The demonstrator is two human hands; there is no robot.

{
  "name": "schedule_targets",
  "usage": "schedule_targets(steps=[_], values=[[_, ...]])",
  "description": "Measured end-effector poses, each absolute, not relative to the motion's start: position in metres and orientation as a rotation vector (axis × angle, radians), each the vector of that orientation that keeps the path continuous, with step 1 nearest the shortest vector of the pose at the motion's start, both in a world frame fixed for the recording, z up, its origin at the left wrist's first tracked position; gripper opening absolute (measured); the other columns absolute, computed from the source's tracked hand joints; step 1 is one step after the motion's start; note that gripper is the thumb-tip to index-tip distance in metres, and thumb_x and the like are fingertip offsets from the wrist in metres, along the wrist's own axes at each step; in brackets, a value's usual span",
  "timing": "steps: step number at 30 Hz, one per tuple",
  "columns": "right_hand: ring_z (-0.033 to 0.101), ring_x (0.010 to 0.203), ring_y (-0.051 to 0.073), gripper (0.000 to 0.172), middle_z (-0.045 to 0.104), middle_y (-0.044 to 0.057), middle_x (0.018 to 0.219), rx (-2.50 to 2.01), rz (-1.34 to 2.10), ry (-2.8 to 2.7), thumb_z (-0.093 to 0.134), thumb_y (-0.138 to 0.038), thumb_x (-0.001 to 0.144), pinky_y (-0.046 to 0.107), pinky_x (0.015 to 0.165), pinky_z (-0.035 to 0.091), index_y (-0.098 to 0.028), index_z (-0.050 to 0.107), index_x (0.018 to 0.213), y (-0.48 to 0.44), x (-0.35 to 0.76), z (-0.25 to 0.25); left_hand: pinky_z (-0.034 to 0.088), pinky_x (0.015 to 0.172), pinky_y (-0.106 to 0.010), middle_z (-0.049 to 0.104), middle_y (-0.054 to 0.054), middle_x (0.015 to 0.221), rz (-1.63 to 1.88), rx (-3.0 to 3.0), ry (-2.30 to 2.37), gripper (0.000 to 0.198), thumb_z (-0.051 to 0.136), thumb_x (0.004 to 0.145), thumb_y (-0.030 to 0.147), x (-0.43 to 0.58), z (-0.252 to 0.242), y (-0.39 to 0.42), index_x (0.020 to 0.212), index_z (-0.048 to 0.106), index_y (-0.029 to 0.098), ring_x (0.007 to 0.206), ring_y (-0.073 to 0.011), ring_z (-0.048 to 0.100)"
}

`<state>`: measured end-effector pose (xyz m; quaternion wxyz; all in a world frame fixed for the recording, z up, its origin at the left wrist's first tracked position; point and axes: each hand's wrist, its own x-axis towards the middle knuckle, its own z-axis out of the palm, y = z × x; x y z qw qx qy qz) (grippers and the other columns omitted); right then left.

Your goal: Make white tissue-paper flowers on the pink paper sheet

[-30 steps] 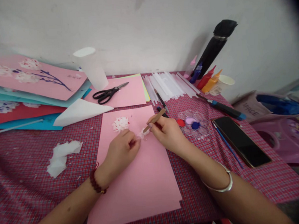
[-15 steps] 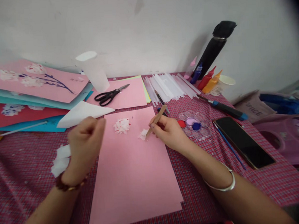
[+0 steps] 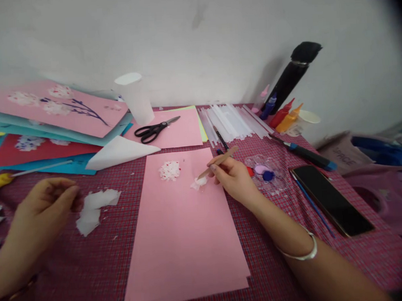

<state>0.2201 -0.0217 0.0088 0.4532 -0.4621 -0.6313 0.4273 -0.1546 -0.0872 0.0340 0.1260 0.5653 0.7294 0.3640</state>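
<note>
My right hand (image 3: 234, 178) grips a flat wooden craft stick (image 3: 226, 157), its lower end against a small white tissue tuft (image 3: 199, 182) on the pink paper (image 3: 182, 241). Left of that tuft, a round white cluster with red specks (image 3: 170, 170) is on the same sheet. My left hand (image 3: 44, 217) is off the paper at the left, thumb and fingers closed together beside torn white tissue pieces (image 3: 97, 201). Whatever lies between those fingertips is hidden.
Black scissors (image 3: 154, 130) lie on pink paper at the back, near a white paper roll (image 3: 136, 100). Finished flower cards (image 3: 87, 113) are stacked at left. To the right are a paint palette (image 3: 272, 185), a phone (image 3: 331, 200), a blue brush (image 3: 313, 203) and paint bottles (image 3: 288, 119).
My left hand has swung left, from the paper's edge to beside the tissue pieces. The craft stick has tilted flatter in my right hand, which stays by the tuft. The view has shifted slightly.
</note>
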Motion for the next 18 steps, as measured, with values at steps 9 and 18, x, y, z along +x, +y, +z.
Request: schedule_targets(steps=[9,18], values=[[0.053,0.048,0.01,0.008,0.063,0.006,0.065,-1.184,1.168,-1.144,0.067,-0.036,0.078,0.029,0.04,0.032,-0.028,0.069,0.075,-0.018,0.245,0.031,0.047,0.066,-0.028,0.063,-0.002,0.075,0.786,1.817,2.04,0.016,0.051,0.083,0.03,-0.152,0.044,-0.114,0.076,0.062,0.019,0.071,-0.0168,0.059],[0.051,0.044,0.009,0.021,0.06,-0.002,0.061,-1.18,1.136,-1.295,0.06,-0.039,0.079,0.021,0.039,0.036,-0.019,0.057,0.084,-0.036,0.234,0.024,0.044,0.066,-0.028,0.062,-0.001,0.081,0.608,2.285,1.461,0.013,0.05,0.087,0.024,-0.061,0.045,-0.107,0.081,0.062,0.024,0.075,-0.0167,0.059]])
